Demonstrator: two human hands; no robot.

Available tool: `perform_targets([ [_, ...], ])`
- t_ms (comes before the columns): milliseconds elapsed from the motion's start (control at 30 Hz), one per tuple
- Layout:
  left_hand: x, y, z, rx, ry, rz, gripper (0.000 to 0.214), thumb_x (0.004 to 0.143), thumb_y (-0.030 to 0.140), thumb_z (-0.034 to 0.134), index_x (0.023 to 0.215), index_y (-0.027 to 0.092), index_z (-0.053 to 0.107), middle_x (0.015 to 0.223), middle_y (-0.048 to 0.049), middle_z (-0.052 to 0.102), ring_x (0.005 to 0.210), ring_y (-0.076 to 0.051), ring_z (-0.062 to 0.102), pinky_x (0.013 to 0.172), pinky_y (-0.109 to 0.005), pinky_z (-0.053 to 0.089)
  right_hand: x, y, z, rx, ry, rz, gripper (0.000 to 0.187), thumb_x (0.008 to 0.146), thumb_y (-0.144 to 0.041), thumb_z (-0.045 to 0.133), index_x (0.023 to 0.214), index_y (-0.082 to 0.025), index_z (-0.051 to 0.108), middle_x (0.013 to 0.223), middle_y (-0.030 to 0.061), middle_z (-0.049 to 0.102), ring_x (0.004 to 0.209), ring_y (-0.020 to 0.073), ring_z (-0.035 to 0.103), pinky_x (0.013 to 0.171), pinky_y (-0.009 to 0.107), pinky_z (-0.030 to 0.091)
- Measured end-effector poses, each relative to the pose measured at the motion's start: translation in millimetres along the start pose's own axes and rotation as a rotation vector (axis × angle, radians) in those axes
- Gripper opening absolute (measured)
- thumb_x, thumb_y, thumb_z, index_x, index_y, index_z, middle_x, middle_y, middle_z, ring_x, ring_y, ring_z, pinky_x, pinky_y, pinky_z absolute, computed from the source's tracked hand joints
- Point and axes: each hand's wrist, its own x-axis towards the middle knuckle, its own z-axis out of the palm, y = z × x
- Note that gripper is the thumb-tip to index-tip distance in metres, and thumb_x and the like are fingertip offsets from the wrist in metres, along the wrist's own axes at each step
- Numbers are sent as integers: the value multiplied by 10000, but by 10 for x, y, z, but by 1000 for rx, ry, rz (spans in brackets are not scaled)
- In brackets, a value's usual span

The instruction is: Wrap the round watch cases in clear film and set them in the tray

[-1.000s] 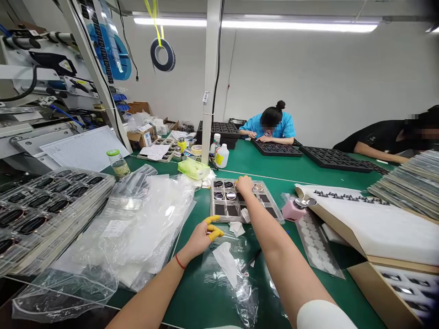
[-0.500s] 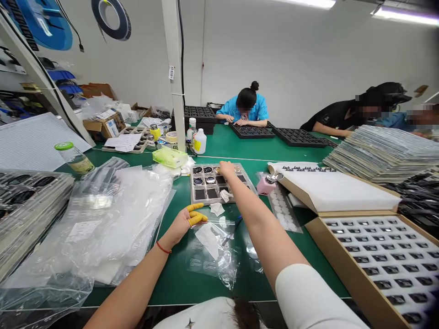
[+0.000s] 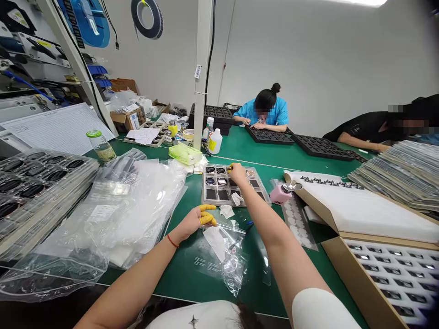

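Note:
My right hand (image 3: 239, 175) is over the back row of a clear compartment tray (image 3: 212, 202), its fingers pinched together. What lies between the fingertips is hidden. Round dark lenses (image 3: 210, 181) fill some compartments near it, and a gold-toned round piece (image 3: 250, 173) lies to its right. Other compartments show dark square bottoms. My left hand (image 3: 192, 222), with yellow finger cots, hovers in front of the tray with its fingers apart and nothing visible in them. Below it are a clear plastic bag (image 3: 209, 267) and a white paper piece (image 3: 215, 242). Crumpled tissue (image 3: 226, 211) lies beside the tray.
A pink pump bottle (image 3: 280, 195) stands right of the tray, near an open carton (image 3: 338, 269) of small black parts. Plastic sheets (image 3: 137, 205) and stacked lens trays (image 3: 44, 192) cover the left. A white post (image 3: 202, 68) rises behind. Two co-workers sit across the table.
The view has swung left, so the scene sits further right. My right hand stays at the tray's back row, with its fingertips now showing at its left. My left hand keeps nearly the same pose.

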Motion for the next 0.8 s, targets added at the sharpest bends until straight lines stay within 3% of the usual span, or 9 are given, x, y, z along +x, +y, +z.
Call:
perform_targets([
  [133,-14,-61,88,-15,-41,33,618,750,394,684,1237,115,425,706,-36,682,707,-180,673,780,-357,506,-888,-135,134,172,4,-209,225,840,-192,565,1048,-206,650,1010,38,621,922,152,577,796,248,468],
  [267,-11,-148,165,8,-186,38,602,736,347,703,1243,153,442,918,-79,672,727,-156,645,739,-324,528,-1761,-151,375,437,18,-478,294,752,-40,572,965,-213,676,981,47,566,890,158,545,782,282,473],
  [333,0,-196,185,59,-209,24,579,715,307,720,1219,164,474,1020,-87,642,773,-159,636,743,-320,536,-1997,-102,442,501,24,-500,342,753,3,513,972,-208,670,1002,60,556,923,170,534,816,315,468],
  [467,-15,-240,234,211,-158,74,608,704,232,714,1256,192,461,1159,-83,585,923,-183,615,816,-310,522,-2141,16,453,660,9,-374,327,800,-9,459,974,-195,663,1042,60,586,984,164,542,873,318,449],
  [533,-45,-241,268,273,-161,113,595,722,242,694,1269,201,462,1191,-83,573,992,-202,596,849,-310,510,-2163,29,438,693,7,-235,232,817,-105,530,996,-189,653,963,49,606,891,161,564,787,297,468],
  [633,-81,-254,298,346,-140,113,633,723,276,693,1300,215,439,1167,-75,596,964,-208,608,806,-303,520,-2216,-25,448,547,23,-86,205,817,-253,591,1005,-185,640,826,32,598,723,156,537,651,282,439],
  [800,-62,-314,267,450,-98,98,659,703,303,707,1302,209,447,1098,-72,628,834,-197,633,719,-299,532,-2293,-182,504,366,124,-161,125,847,-205,534,926,-199,631,807,46,604,777,186,527,683,298,418],
])
